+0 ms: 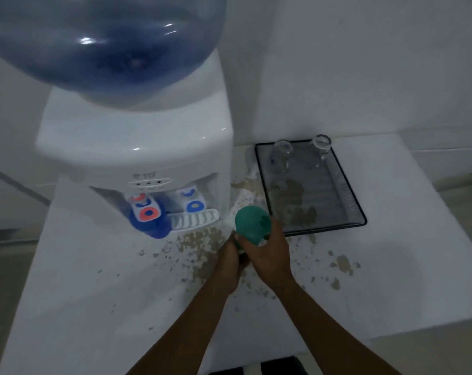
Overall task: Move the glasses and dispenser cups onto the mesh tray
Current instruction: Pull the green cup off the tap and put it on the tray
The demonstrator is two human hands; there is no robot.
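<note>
A teal cup (250, 222) is held bottom-up just left of the black mesh tray (348, 196). My right hand (270, 253) grips the cup from the right. My left hand (230, 259) is closed around its lower part, which is hidden by my fingers. Two clear glasses (281, 155) (321, 150) stand upside down at the far end of the tray. A blue cup (148, 226) sits under the red tap of the water dispenser (137, 147).
The dispenser carries a large blue bottle (102, 44) and has a white drip tray (194, 219) under the blue tap. It stands on a white table with peeling paint (199, 250). A white wall rises behind the tray.
</note>
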